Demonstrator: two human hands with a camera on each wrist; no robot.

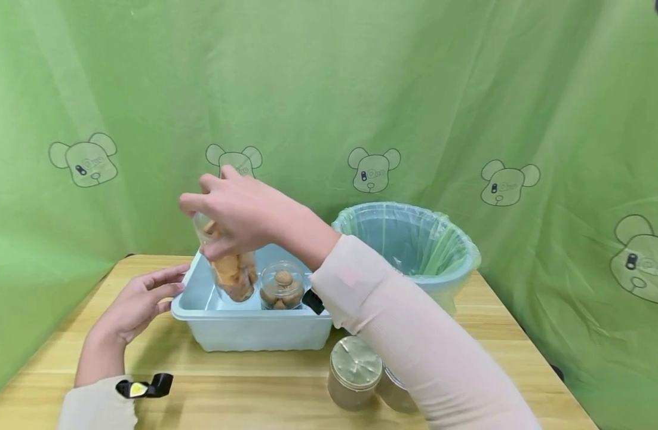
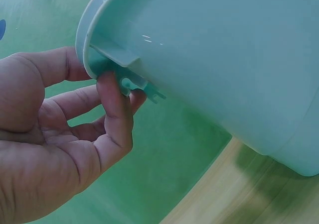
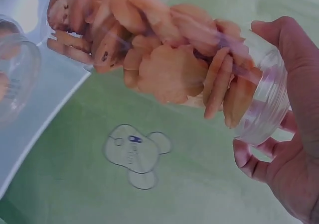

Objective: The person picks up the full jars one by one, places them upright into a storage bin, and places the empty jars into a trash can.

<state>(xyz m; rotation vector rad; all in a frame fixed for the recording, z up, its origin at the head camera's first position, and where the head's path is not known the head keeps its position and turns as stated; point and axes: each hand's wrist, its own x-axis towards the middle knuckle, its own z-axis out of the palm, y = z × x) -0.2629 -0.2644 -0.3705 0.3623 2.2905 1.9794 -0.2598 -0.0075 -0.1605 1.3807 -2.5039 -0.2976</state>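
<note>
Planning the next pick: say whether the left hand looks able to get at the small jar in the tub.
Probably not directly: the left hand holds the tub's rim, and the tall cookie jar, in the right hand, blocks the way to the small jar.

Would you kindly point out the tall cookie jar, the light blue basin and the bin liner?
Tall cookie jar (image 3: 167, 69): right wrist view, middle of its clear side.
Light blue basin (image 1: 259, 332): head view, front wall.
Bin liner (image 1: 439, 251): head view, inner folds.

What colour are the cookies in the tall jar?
The cookies are mostly orange-brown, clearest in the right wrist view.
</note>
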